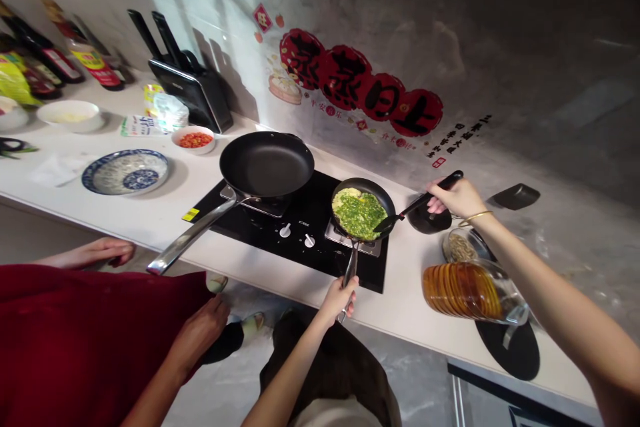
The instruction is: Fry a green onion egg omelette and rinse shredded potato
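Observation:
My left hand (339, 300) is wrapped round the metal handle of a small black frying pan (389, 199), which sits on the right burner. In that pan lies a flat green-and-yellow omelette (361, 215). My right hand (454, 200) grips the handle of a black spatula (420, 202), whose blade touches the right edge of the omelette. Left of it, a larger black frying pan (267, 163) rests on the other burner of the black gas hob (260, 230). Its long handle points toward the counter's front edge.
A person in a red top (100, 340) stands at my left. On the counter are a blue-patterned bowl (95, 173), a bowl of chopped red peppers (195, 140), a knife block (193, 90) and several bottles. An oil bottle (463, 290) and a black lid (520, 353) lie right.

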A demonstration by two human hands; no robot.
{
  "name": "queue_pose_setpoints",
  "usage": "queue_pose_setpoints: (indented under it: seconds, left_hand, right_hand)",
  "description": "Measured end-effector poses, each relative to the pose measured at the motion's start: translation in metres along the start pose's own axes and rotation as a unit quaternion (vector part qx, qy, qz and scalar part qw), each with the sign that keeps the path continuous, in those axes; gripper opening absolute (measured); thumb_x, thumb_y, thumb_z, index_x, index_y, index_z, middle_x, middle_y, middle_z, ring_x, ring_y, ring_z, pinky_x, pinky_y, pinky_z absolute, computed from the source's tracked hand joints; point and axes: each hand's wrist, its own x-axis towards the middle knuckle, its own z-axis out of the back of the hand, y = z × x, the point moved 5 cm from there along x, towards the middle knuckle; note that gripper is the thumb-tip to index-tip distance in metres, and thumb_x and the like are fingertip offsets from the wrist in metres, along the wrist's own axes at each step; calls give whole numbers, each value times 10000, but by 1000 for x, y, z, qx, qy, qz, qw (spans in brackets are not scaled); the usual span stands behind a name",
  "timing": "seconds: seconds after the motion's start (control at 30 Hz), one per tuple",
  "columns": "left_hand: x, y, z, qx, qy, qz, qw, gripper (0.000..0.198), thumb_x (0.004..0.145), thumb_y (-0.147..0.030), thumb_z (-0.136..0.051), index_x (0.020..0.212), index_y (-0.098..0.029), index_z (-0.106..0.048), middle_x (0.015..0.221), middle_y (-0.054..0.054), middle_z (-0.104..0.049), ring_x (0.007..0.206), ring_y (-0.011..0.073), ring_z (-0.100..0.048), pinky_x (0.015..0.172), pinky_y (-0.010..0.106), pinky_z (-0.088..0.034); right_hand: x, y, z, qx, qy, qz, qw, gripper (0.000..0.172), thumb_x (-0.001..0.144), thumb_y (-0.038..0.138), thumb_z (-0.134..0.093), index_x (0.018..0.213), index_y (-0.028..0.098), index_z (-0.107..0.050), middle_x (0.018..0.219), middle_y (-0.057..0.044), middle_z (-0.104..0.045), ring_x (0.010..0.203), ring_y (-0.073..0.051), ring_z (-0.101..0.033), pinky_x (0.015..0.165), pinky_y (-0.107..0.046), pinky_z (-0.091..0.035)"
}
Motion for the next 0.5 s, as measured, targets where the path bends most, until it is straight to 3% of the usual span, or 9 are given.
queue_pose_setpoints:
  seconds: [0.33, 0.5]
  left_hand:
    - [0, 1, 0, -1, -6, -2, 1000, 496, 705, -654, -576, 816, -183, -463, 582, -57, -503, 339, 68, -463, 287, 185, -346]
    - [1, 1, -1, 0, -9, -6, 1000, 492, 708, -653, -573, 812, -185, -461, 579, -60, -499, 336, 69, -462, 283, 188, -349]
  right_hand:
    - [12, 8, -19, -60, 41, 7, 997, 384, 677, 478, -720, 542, 148, -578, 390, -36, -589, 318, -141, -557, 301, -195, -449]
    - [21, 13, -31, -97, 50, 10, 994, 421, 697, 506, -696, 538, 132, -589, 384, -37, -586, 290, -130, -537, 269, -175, -402]
